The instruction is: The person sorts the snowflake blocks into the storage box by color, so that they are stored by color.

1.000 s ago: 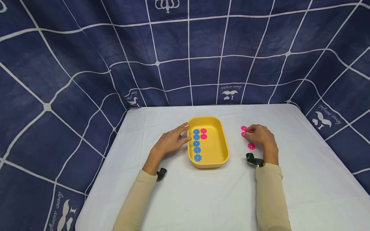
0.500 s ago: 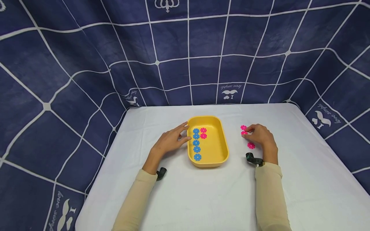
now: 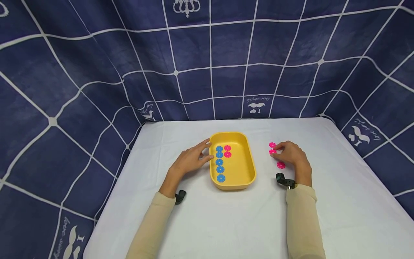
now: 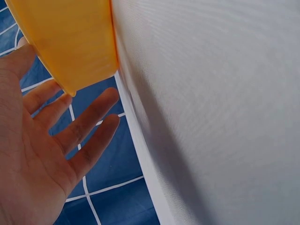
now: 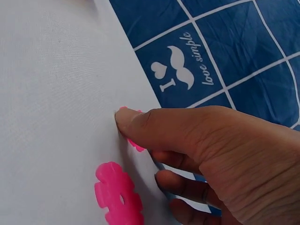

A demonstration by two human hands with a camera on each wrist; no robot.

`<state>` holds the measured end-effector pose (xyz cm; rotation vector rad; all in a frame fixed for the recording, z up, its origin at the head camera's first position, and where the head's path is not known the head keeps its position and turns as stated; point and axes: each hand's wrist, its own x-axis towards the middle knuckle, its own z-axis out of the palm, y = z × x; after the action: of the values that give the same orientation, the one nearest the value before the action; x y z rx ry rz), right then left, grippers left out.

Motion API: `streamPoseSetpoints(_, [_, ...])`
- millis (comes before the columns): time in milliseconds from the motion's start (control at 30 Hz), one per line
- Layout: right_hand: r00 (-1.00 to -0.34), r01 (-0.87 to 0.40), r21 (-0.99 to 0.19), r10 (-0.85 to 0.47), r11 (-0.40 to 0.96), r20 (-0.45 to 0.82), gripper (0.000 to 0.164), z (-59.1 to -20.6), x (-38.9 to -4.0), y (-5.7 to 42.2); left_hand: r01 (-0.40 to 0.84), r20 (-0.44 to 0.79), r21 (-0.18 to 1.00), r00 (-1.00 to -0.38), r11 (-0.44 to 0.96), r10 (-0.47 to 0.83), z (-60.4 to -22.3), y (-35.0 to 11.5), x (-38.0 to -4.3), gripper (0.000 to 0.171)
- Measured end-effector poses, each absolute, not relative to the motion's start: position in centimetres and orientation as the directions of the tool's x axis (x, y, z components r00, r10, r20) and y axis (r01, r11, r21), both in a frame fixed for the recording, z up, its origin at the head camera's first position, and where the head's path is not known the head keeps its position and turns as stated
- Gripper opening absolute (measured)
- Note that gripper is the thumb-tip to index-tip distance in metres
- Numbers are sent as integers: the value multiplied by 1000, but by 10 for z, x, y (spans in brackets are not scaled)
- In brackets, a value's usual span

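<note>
My right hand [image 3: 292, 154] pinches a pink notched interlocking disc [image 3: 272, 151] between thumb and forefinger, low at the white tabletop. In the right wrist view the thumb covers much of this disc [image 5: 137, 144]. One pink disc [image 3: 272, 145] lies just beyond it, and another pink disc [image 3: 281, 165] lies nearer the wrist. The left hand [image 3: 189, 158] has its fingers spread against the left rim of a yellow tray [image 3: 239, 163]. In the left wrist view its thumb and some fingertips meet the tray's edge [image 4: 77, 42], the others extending free.
Inside the tray several blue discs [image 3: 219, 162] form a column along the left side, with two pink discs [image 3: 228, 154] beside the far end. A white cloth [image 3: 233, 223] covers the table. Blue checked curtains [image 3: 194, 86] surround its back and sides.
The head view has tilted slightly. Both hands stay nearly where they were, the right one still at the same pink disc and the left one at the tray.
</note>
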<state>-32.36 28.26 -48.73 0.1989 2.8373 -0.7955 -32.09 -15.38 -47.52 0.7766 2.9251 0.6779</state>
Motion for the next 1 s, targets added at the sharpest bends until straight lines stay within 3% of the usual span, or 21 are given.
streamPoseSetpoints(567, [-990, 123, -515, 68, 848, -124, 59, -493, -323, 283, 469, 76, 419, -872, 778, 484, -475, -154, -321, 71])
streamPoseSetpoints(1000, [-998, 65, -538, 58, 841, -31, 49, -457, -315, 278, 460, 61, 419, -874, 783, 482, -475, -154, -321, 73])
